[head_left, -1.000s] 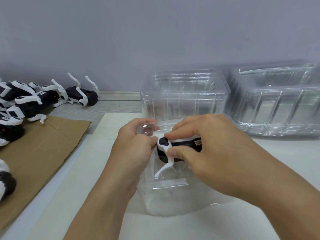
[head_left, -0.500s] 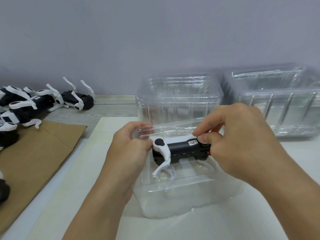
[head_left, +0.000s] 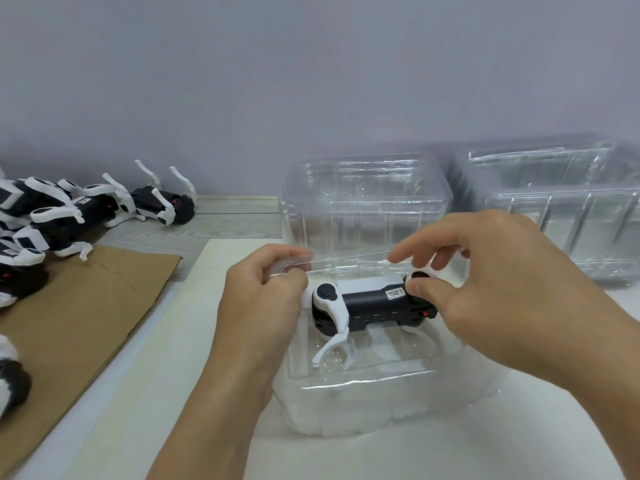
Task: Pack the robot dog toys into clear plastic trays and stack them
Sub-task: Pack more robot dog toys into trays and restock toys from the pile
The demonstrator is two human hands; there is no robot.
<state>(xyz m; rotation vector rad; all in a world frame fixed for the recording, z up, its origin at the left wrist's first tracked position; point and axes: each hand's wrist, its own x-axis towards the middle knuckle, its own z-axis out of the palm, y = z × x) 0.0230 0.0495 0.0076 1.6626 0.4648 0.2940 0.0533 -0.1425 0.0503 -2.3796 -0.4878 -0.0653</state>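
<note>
I have the black-and-white plastic robot dog toy lying on its side in the open top of the clear moulded plastic tray directly under my hands. My left hand is curled round the tray's left rim, touching the toy's near end, and my right hand pinches the toy's far end between thumb and forefinger, the other fingers lifted. To seat it well I would press evenly at both ends and guide the white legs down into the tray's pockets (thin plastic will likely buckle if forced). That tray holds only this one toy. Beyond my hands stands a second clear tray, and right of my right hand a clear tray stack; I see no toys in either. More loose robot dog toys lie well left of my left hand.
</note>
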